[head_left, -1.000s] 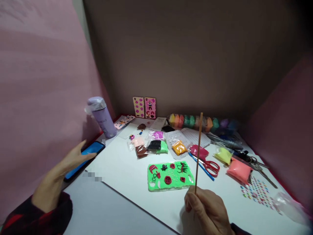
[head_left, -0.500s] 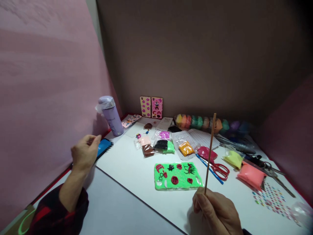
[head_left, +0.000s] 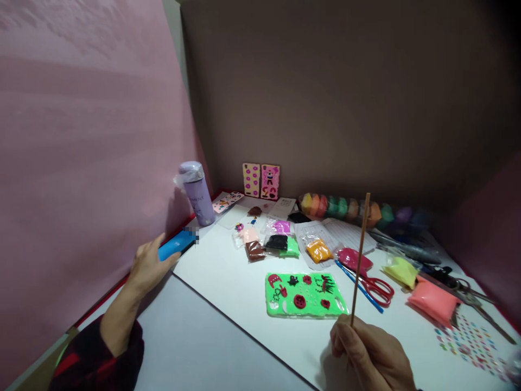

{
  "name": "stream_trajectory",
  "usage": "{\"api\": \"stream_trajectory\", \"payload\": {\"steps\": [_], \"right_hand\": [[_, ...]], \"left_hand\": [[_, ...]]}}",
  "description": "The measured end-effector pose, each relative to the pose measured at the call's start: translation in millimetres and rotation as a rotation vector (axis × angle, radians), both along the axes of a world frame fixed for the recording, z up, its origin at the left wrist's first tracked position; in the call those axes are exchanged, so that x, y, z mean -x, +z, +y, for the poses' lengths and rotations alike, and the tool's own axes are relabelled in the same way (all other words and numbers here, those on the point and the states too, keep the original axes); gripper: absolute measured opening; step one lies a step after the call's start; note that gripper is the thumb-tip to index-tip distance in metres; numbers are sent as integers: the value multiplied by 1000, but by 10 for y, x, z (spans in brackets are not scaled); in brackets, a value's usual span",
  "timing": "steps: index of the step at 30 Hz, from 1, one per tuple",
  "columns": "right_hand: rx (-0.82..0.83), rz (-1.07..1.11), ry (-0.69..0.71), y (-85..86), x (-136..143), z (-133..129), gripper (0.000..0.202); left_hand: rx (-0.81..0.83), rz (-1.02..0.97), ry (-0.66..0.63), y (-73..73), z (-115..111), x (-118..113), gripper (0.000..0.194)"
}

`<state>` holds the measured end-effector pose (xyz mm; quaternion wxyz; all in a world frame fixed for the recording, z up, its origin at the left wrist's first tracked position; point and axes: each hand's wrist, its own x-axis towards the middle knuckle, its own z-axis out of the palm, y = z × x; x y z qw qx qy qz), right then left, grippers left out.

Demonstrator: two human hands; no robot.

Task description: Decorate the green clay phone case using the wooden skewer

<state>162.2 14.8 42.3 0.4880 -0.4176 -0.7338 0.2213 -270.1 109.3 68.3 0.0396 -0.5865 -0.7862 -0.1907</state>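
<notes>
Thin brown stick point(head_left: 361, 250) in the right hand point(head_left: 372, 350), almost upright, with the grip narrow and pinched around its lower part. Just beyond this hand, on the white surface point(head_left: 240, 301), green case point(head_left: 305, 296), lying flat, with red and black shapes on it. Farther to the left, phone point(head_left: 176, 245) with blue screen, partly covered by the left hand point(head_left: 148, 266). There, thumb a little apart from the fingers; whether clasping the phone or only touching, cannot tell.

Across the near side, a dark straight edge, and below it a paler bluish area. On the left, tall pink panel point(head_left: 89, 136); at the back, dark grey wall point(head_left: 325, 98). Near this wall, cream case point(head_left: 251, 180) and pink case point(head_left: 270, 182), standing side by side. To the right of the green case, scissors point(head_left: 380, 291) with red handles, and then many small gems point(head_left: 468, 339).

Beyond the phone, purple bottle point(head_left: 199, 201), with clear plastic around its top. In the middle, clear packets with coloured stuff inside: brown packet point(head_left: 255, 250), black packet point(head_left: 277, 242), and orange packet point(head_left: 319, 251) upon paper point(head_left: 344, 233). More to the right, yellow packet point(head_left: 401, 270) beside coral packet point(head_left: 433, 300). Near the back wall, long row of many-coloured lumps point(head_left: 342, 208) in clear wrapping.
</notes>
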Motion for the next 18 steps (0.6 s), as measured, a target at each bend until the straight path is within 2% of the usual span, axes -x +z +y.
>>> {"api": "stream_trajectory", "payload": {"steps": [3,10,14,18], "right_hand": [[21,-11,-13,24,18,-3,35],[10,-14,-18,36,14,-17,35],[39,-4,-9,32,8,-26,35],[17,-10,-25,37,12,-14,35]], "left_hand": [[78,24,8,-52,10,37,75],[103,35,41,-70,97,69,73],[104,18,28,-27,126,90,74],[0,-54,43,78,-26,111,65]]}}
